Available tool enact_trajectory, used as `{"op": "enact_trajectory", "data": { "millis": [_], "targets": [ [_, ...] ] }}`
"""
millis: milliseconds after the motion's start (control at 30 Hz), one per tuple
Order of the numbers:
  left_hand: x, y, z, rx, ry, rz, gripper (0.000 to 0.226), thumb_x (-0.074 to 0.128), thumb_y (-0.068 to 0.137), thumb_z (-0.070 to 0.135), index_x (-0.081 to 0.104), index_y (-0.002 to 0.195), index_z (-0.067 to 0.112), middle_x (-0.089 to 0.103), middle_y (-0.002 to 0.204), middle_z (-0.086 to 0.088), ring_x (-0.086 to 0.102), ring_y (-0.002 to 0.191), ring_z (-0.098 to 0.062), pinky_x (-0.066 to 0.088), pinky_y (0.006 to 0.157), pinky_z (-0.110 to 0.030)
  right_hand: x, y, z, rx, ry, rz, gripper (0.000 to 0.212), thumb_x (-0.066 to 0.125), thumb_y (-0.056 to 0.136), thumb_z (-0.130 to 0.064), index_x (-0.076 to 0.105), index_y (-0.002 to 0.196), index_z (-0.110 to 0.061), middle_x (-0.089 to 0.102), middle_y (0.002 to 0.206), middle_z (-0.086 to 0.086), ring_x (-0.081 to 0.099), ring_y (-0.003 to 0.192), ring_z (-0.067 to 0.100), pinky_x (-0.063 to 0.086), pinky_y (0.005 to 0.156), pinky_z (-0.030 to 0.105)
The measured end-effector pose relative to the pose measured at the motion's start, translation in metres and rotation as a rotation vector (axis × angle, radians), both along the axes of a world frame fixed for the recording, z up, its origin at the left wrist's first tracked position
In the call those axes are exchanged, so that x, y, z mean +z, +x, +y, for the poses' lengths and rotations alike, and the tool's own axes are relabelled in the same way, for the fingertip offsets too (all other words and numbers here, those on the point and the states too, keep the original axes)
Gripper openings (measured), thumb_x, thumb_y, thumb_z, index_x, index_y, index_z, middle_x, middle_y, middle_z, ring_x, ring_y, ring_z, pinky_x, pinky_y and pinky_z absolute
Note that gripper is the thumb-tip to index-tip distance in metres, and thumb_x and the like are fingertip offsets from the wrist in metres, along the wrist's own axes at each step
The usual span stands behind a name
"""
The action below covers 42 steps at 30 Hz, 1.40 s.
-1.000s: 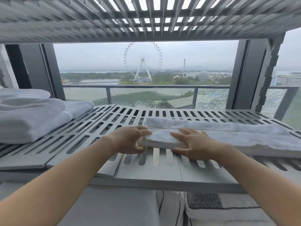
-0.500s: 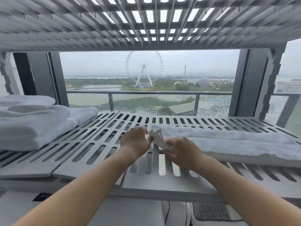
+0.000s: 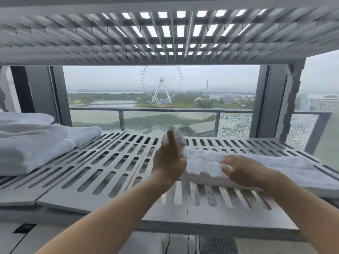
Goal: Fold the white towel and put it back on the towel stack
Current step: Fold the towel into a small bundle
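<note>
A slatted grey shelf [image 3: 102,171] before a high window carries the towel stack [image 3: 33,149] at its left end. Well apart, to the right, the white towel [image 3: 275,162] lies as a long folded strip. The left hand [image 3: 169,162] pinches and lifts its end; the right hand [image 3: 245,171] presses flat on it. Further folding and the stacking appear left to do.

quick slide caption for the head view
Left hand holds up an end of the white towel, right hand presses it onto the slotted shelf; towel stack at left.
</note>
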<state>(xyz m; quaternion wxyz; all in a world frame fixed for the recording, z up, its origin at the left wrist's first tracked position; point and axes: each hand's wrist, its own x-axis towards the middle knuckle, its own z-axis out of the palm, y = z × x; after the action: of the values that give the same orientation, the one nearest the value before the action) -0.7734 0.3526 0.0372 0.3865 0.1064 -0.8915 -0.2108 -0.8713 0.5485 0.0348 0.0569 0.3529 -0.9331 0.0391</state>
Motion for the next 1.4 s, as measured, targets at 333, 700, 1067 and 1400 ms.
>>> {"op": "enact_trajectory", "data": {
  "millis": [333, 700, 1067, 1400],
  "targets": [
    [0.043, -0.064, 0.130, -0.107, -0.307, 0.166, 0.072, 0.059, 0.082, 0.021, 0.018, 0.141, 0.026, 0.068, 0.107, -0.004, 0.067, 0.081, -0.028, 0.052, 0.066, -0.034, -0.009, -0.018, 0.111, 0.074, -0.103, -0.133, 0.049, 0.034, 0.093, -0.053, 0.041, 0.136, -0.029, 0.040, 0.144, -0.005, 0.036, 0.132, 0.014, 0.029, 0.105, 0.030],
    [-0.007, -0.104, 0.228, -0.307, -0.370, -0.051, 0.048, 0.062, 0.081, 0.016, 0.026, 0.113, 0.019, 0.066, 0.102, -0.006, 0.066, 0.083, -0.027, 0.055, 0.071, -0.039, -0.015, -0.046, 0.173, 0.066, -0.539, 0.229, 0.059, 0.069, 0.076, -0.027, 0.044, 0.129, -0.017, 0.053, 0.130, 0.001, 0.055, 0.113, 0.021, 0.046, 0.090, 0.031],
    [-0.019, -0.073, 0.163, 0.080, -0.270, -0.122, 0.054, 0.060, 0.075, 0.018, 0.040, 0.125, 0.020, 0.053, 0.118, -0.004, 0.057, 0.098, -0.030, 0.047, 0.071, -0.038, -0.005, -0.068, 0.189, -0.141, -0.655, 0.365, 0.021, 0.052, 0.075, 0.003, 0.055, 0.092, -0.007, 0.062, 0.087, 0.009, 0.060, 0.073, 0.031, 0.048, 0.062, 0.034],
    [-0.021, -0.084, 0.158, 0.134, -0.033, -0.132, 0.040, 0.055, 0.080, 0.035, 0.050, 0.117, 0.021, 0.066, 0.095, -0.011, 0.061, 0.091, -0.032, 0.037, 0.067, -0.029, -0.019, -0.051, 0.151, -0.127, -0.374, 0.410, 0.038, 0.047, 0.087, -0.013, 0.051, 0.124, -0.018, 0.059, 0.121, 0.003, 0.054, 0.112, 0.024, 0.045, 0.087, 0.034]
  ]
}}
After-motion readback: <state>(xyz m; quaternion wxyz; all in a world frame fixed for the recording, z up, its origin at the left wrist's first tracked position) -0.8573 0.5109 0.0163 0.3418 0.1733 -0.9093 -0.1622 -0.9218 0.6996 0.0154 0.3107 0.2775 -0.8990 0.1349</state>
